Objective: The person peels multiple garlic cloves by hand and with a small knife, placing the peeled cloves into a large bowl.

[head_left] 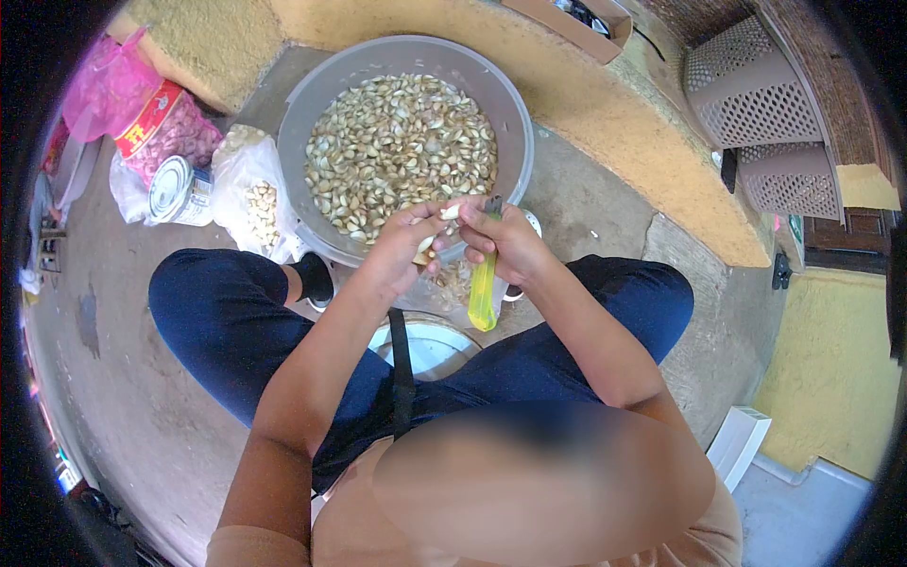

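Over the near rim of a large grey tub (521, 142), my two hands meet. My left hand (404, 248) is closed on a pale garlic clove (450, 214) at its fingertips, with more cloves (424, 248) tucked against the palm. In my right hand (510, 241) is a small knife (484, 295) with a yellow-green handle pointing down toward me; its short blade shows above the fingers. My right thumb and finger also touch the clove. Many garlic cloves (402, 142) fill the tub. Below my hands lie papery peelings (453, 279), partly hidden.
Left of the tub stand a clear bag of peeled cloves (261, 203), a tin can (179, 192) and a pink mesh sack (175, 132). A low yellow wall (614, 142) runs behind. Perforated grey baskets (756, 90) are at the right. A white lid-like surface (430, 345) sits between my legs.
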A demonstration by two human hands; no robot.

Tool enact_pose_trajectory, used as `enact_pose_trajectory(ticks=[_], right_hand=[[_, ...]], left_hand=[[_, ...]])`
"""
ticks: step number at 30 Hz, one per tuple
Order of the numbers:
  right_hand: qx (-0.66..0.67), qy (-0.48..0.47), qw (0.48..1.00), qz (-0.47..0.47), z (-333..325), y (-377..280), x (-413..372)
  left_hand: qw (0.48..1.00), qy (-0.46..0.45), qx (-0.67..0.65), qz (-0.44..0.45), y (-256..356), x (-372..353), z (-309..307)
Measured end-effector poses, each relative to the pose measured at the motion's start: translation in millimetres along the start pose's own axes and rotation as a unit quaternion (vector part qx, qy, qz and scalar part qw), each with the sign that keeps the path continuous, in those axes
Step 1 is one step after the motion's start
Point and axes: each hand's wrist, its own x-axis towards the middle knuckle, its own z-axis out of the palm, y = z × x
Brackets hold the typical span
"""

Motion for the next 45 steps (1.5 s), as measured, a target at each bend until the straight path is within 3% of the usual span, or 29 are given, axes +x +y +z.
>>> enact_pose_trajectory(ticks=[6,9,11,15,18,21,24,27,30,33,36,39,45], right_hand=[[-0.291,0.134,0.944,-0.078,8.5,-18.3,-5.1],[-0.511,0.119,0.805,-0.277,-3.5,-14.1,-0.3],[-0.539,0.090,0.792,-0.273,3.5,-16.3,-3.9],[-0.542,0.085,0.779,-0.302,11.3,-11.3,-5.0],[-0.593,0.129,0.766,-0.211,16.1,-19.1,-9.7],[-0.636,0.101,0.730,-0.227,-10.4,-10.0,-4.8],[-0.649,0.006,0.724,-0.232,-21.0,-7.8,-5.6],[-0.577,-0.015,0.812,-0.085,-7.9,-18.0,-12.2],[-0.534,-0.002,0.845,-0.010,-2.6,-23.4,-10.8],[-0.435,0.045,0.899,0.008,3.0,-22.5,-12.6],[-0.478,0.066,0.876,0.015,17.7,-32.8,-18.8],[-0.573,0.038,0.797,-0.187,8.6,-23.0,-12.4],[-0.610,0.069,0.776,-0.143,18.5,-27.4,-14.4]], left_hand=[[0.999,0.019,-0.049,-0.003,-0.6,5.2,-5.7],[0.998,0.018,-0.046,-0.024,2.5,3.6,-4.2],[0.998,0.026,-0.012,-0.055,4.0,1.5,-1.4],[0.995,-0.030,-0.066,-0.062,2.3,0.4,-1.6],[0.994,-0.044,-0.085,-0.049,2.7,2.9,-6.2],[0.993,-0.060,-0.098,-0.037,3.5,2.5,-7.5],[0.991,-0.070,-0.105,-0.034,3.2,2.3,-7.6],[0.992,-0.075,-0.101,-0.026,4.0,1.2,-5.8],[0.991,-0.077,-0.108,-0.023,2.9,1.5,-5.8],[0.989,-0.066,-0.125,-0.034,3.4,0.6,-4.1],[0.989,-0.057,-0.124,-0.054,4.4,-0.4,-4.1],[0.990,-0.068,-0.106,-0.069,6.0,-3.5,0.1],[0.979,-0.138,-0.128,-0.084,3.3,-6.4,3.7]])
